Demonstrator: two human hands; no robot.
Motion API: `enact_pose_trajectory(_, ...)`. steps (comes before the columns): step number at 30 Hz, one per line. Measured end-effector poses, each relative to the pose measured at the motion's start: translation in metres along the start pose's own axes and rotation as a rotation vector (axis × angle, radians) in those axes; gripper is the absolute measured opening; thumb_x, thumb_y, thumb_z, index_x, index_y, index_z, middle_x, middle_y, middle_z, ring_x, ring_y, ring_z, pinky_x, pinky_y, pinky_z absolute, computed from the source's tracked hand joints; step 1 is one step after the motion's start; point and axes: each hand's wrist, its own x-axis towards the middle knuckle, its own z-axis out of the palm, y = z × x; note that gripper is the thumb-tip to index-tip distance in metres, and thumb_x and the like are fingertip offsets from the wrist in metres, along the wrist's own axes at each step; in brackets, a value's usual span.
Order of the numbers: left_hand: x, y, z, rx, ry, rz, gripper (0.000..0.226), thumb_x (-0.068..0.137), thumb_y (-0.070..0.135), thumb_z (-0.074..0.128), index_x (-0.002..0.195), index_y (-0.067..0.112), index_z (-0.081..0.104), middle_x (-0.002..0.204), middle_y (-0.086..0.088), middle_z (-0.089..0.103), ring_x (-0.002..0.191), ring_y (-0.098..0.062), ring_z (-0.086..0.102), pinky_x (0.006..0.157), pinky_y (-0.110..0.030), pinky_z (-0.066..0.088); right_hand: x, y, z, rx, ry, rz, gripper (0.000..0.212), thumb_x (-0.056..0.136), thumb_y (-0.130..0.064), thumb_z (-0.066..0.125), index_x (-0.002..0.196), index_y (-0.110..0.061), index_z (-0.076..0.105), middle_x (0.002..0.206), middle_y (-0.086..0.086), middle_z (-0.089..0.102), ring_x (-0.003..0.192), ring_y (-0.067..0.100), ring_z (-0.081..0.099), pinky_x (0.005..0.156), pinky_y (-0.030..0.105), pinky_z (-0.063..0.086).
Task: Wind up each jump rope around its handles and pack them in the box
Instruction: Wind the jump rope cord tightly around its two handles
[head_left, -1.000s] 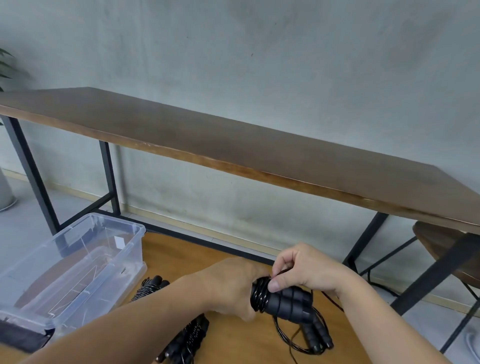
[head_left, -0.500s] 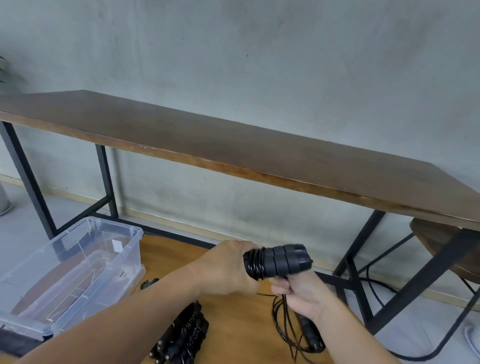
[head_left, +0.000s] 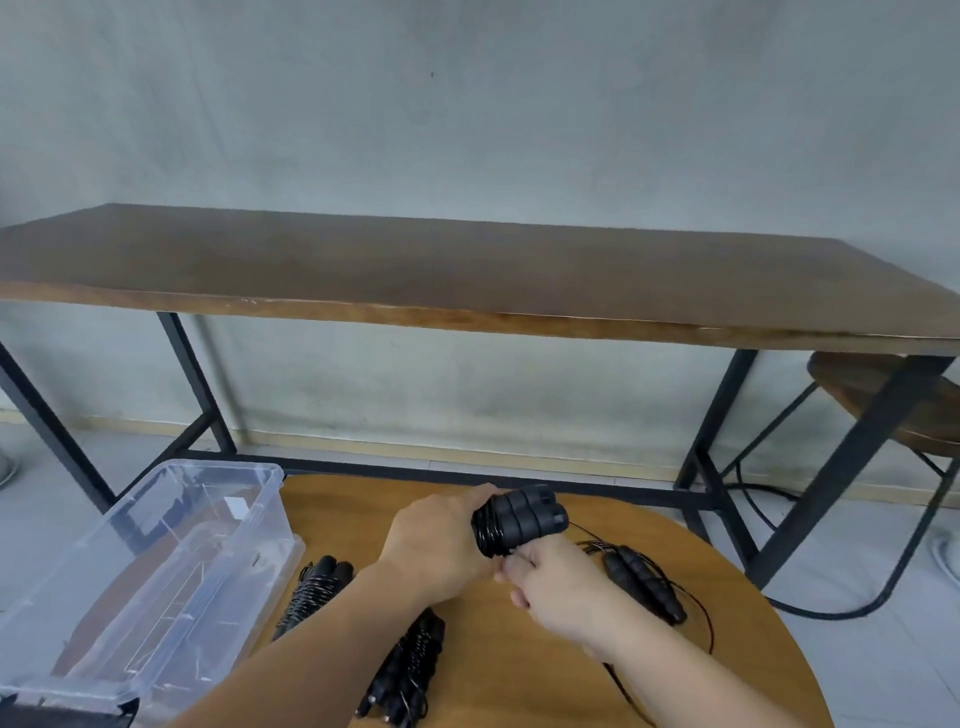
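My left hand (head_left: 436, 548) grips a pair of black jump-rope handles (head_left: 519, 517) held together, with black cord coiled round their near end. My right hand (head_left: 558, 584) sits just below the handles, fingers curled, pinching the thin cord. A clear plastic box (head_left: 156, 577) stands at the left on the round wooden table (head_left: 737, 660); it looks empty. Two wound black rope bundles (head_left: 311, 592) (head_left: 408, 670) lie beside the box. Another black rope (head_left: 644, 577) lies loose at the right, its cord spread out.
A long dark wooden bench table (head_left: 467, 275) with black metal legs stands behind, against a grey wall. A round wooden stool (head_left: 893, 395) is at the right. A black cable (head_left: 831, 613) trails on the grey floor.
The head view swung, levelling the scene. My right hand went from over the handles to under them, still drawing the cord round. My left hand kept holding the handles.
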Motion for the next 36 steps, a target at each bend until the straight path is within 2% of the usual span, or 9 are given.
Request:
enact_pose_trajectory(3,-0.002,-0.001,0.002,0.189,0.057,0.029,0.049,0.082,0.036,0.061,0.128,0.041,0.043,0.085,0.013,0.051,0.079,-0.013,0.053,0.065,-0.026,0.040,-0.007,-0.008,-0.002,-0.257,-0.012,-0.060,0.032,0.099,-0.024,0.045,0.069,-0.015,0.047,0.067,0.002,0.047,0.058,0.018,0.041,0.055,0.029,0.031)
enact_pose_trajectory(6,-0.005,0.000,0.001,0.262,0.038,0.100,0.048,0.082,0.037,0.060,0.125,0.044,0.041,0.085,0.011,0.047,0.077,-0.015,0.050,0.063,-0.027,0.036,-0.016,-0.022,-0.017,-0.440,-0.029,-0.125,0.038,0.095,-0.021,0.048,0.060,-0.014,0.038,0.056,0.000,0.036,0.053,0.019,0.033,0.049,0.030,0.025)
enact_pose_trajectory(11,-0.013,0.011,-0.016,0.270,-0.087,0.262,0.047,0.077,0.034,0.061,0.121,0.045,0.050,0.087,0.010,0.051,0.083,-0.016,0.055,0.067,-0.026,0.033,-0.019,-0.046,-0.052,-0.558,-0.049,-0.174,0.018,0.082,-0.034,0.070,0.074,-0.018,0.073,0.064,-0.006,0.061,0.060,0.012,0.051,0.054,0.026,0.041)
enact_pose_trajectory(21,-0.028,0.029,-0.036,-0.070,-0.175,0.287,0.030,0.069,0.023,0.068,0.082,0.041,0.049,0.078,0.006,0.056,0.070,-0.007,0.050,0.061,-0.020,0.039,0.002,-0.037,-0.102,-0.095,-0.156,-0.248,0.026,0.066,-0.037,0.088,0.076,-0.017,0.073,0.070,-0.007,0.065,0.065,0.006,0.057,0.067,0.026,0.047)
enact_pose_trajectory(25,-0.026,0.036,-0.046,-0.191,-0.166,0.271,0.040,0.065,0.022,0.066,0.085,0.055,0.051,0.078,0.002,0.063,0.063,-0.012,0.055,0.056,-0.029,0.043,0.011,-0.027,-0.104,0.287,-0.212,-0.197,0.017,0.072,-0.021,0.083,0.079,-0.017,0.068,0.072,-0.003,0.069,0.065,0.010,0.065,0.060,0.023,0.051)
enact_pose_trajectory(29,-0.023,0.039,-0.053,-0.331,-0.135,0.248,0.041,0.066,0.017,0.067,0.087,0.051,0.058,0.072,0.008,0.061,0.060,-0.004,0.052,0.055,-0.017,0.039,0.015,-0.016,-0.096,0.706,-0.269,-0.193,0.014,0.074,-0.017,0.078,0.080,-0.012,0.066,0.074,0.003,0.069,0.062,0.013,0.065,0.056,0.024,0.054)
enact_pose_trajectory(32,-0.017,0.039,-0.057,-0.434,-0.105,0.223,0.039,0.069,0.020,0.073,0.099,0.043,0.064,0.082,0.007,0.067,0.064,-0.003,0.058,0.059,-0.014,0.042,0.017,-0.015,-0.086,0.929,-0.162,-0.174,0.029,0.061,-0.018,0.087,0.080,-0.008,0.068,0.080,0.003,0.070,0.073,0.013,0.066,0.072,0.030,0.055)
enact_pose_trajectory(34,-0.013,0.039,-0.059,-0.498,-0.088,0.208,0.040,0.071,0.029,0.080,0.105,0.042,0.065,0.082,0.015,0.067,0.064,0.002,0.058,0.059,-0.011,0.043,0.021,-0.014,-0.080,0.984,-0.101,-0.163,0.031,0.054,-0.022,0.093,0.074,-0.012,0.072,0.077,-0.001,0.065,0.071,0.011,0.056,0.068,0.032,0.043)
enact_pose_trajectory(36,-0.008,0.040,-0.060,-0.554,-0.052,0.192,0.037,0.071,0.032,0.082,0.104,0.041,0.067,0.078,0.018,0.065,0.062,0.003,0.055,0.059,-0.013,0.042,0.022,-0.018,-0.072,0.983,-0.077,-0.170,0.015,0.081,-0.019,0.075,0.073,-0.012,0.064,0.062,-0.002,0.051,0.055,0.009,0.036,0.054,0.027,0.021)
